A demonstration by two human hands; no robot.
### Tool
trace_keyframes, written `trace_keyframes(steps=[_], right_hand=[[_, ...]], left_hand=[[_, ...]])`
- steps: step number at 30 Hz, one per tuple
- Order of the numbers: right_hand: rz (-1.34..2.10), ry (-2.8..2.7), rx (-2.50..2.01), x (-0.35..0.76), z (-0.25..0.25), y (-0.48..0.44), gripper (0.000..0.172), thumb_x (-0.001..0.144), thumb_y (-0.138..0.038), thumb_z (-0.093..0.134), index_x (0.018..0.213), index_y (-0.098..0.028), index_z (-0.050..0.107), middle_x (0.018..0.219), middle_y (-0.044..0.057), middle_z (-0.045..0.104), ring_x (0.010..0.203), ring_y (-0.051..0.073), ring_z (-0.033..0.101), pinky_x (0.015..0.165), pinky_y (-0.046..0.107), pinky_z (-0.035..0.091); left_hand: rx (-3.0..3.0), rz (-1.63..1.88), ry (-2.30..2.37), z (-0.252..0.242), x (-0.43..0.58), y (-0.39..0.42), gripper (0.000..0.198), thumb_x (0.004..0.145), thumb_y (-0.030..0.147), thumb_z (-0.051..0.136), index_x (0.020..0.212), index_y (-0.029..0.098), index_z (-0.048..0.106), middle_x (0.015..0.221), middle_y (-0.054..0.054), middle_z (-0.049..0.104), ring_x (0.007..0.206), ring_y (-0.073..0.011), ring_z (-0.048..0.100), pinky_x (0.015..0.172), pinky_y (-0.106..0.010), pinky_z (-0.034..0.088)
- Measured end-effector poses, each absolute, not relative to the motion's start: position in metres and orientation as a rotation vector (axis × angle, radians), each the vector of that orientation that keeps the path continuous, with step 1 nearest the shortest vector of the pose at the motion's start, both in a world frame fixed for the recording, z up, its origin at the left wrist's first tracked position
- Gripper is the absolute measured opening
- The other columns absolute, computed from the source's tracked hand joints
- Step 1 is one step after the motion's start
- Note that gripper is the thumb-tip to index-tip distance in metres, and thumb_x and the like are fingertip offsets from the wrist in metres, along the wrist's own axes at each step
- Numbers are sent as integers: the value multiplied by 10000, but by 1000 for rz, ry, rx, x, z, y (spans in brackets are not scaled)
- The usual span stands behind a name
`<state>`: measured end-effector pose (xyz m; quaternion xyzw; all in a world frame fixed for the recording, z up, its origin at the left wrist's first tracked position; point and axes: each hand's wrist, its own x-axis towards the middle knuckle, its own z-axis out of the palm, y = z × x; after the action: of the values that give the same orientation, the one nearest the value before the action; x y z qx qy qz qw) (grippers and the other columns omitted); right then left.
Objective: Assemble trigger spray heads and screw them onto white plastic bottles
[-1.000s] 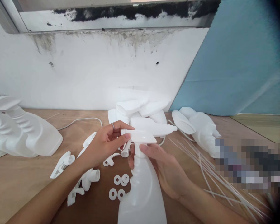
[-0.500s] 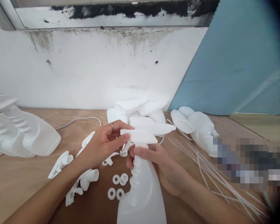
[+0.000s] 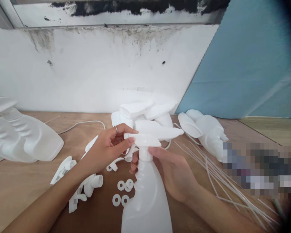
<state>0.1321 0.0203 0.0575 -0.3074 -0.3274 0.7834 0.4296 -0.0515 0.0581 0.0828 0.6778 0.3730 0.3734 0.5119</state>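
A white spray bottle point(image 3: 149, 197) stands upright before me, with a white trigger spray head point(image 3: 147, 140) on its neck. My left hand point(image 3: 116, 142) pinches the nozzle end of the spray head between thumb and fingers. Around the ribbed collar point(image 3: 145, 154) my right hand point(image 3: 171, 165) is closed, its thumb at the back and fingertips showing on the front side. The trigger below the nozzle is partly covered by fingers. Left of the bottle lie several white washers point(image 3: 121, 185) and a loose white trigger point(image 3: 115, 164).
Loose spray head parts point(image 3: 93, 184) lie by my left forearm. White bottles point(image 3: 155, 129) are heaped against the wall, with more bottles at far left point(image 3: 33, 139) and right point(image 3: 203, 129). Thin tubes point(image 3: 223, 181) spread across the right; a cable point(image 3: 82, 123) runs behind.
My right thumb has shifted from over the bottle's neck to the rear of the collar, so the ribbed collar now shows. My left hand keeps its pinch on the nozzle end.
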Motion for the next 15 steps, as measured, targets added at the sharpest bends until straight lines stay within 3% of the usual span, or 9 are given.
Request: trace_keyframes(steps=[3, 7, 15], right_hand=[[1968, -807, -764, 132, 60, 19, 257, 759, -361, 636, 794, -125, 732, 727, 105, 697, 734, 238, 658, 728, 356, 516], [1983, -767, -760, 129, 61, 18, 299, 753, -379, 647, 892, -128, 732, 760, 107, 709, 754, 260, 665, 737, 383, 517], [1926, -721, -771, 122, 52, 16, 362, 689, -398, 791, 915, -158, 642, 775, 66, 672, 601, 180, 608, 538, 299, 505]], left_hand=[[1657, 878, 930, 84, -54, 58, 194, 896, 373, 583, 983, 207, 632, 705, 9, 598, 622, -117, 524, 577, -223, 431], [1685, 864, 955, 86, -56, 58, 203, 896, 383, 576, 976, 203, 621, 706, 6, 601, 606, -121, 530, 564, -231, 423], [1697, 861, 963, 86, -55, 58, 203, 898, 389, 573, 964, 207, 634, 696, 6, 595, 631, -124, 529, 577, -231, 434]])
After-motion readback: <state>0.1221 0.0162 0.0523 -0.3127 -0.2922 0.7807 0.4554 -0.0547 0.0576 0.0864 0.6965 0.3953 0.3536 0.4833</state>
